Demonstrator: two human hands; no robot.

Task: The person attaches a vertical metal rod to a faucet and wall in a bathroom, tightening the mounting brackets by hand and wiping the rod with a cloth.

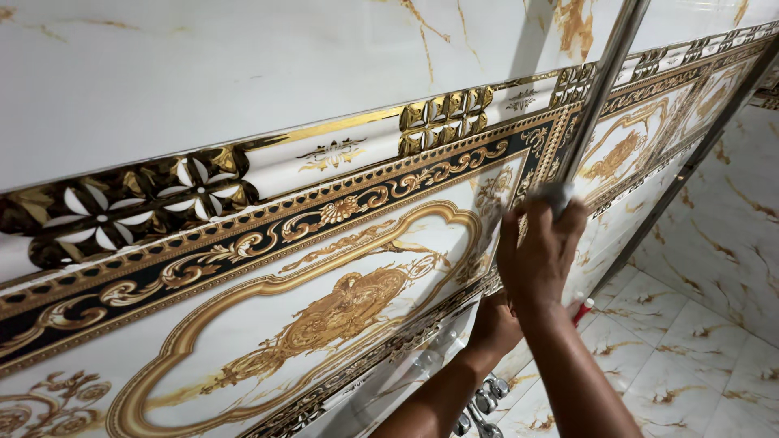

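Chrome-finished metal pipe [604, 77] runs upright against the wall tiles [243, 81], from the top edge down to the hands. The right hand [540, 251] has its grip closed around the pipe's lower end, over a pale cloth or wrap [556, 195] (material uncertain). The left hand [491, 320] sits just below and behind it, against the wall; whether its grip is spread or closed cannot be told, as the right wrist covers the fingers. A chrome tap fitting [483, 401] shows near the bottom, below the forearms. A red-tipped item [583, 308] peeks out right of the wrist. Judged state: pipe stands in position; its lower joint appears unfinished.
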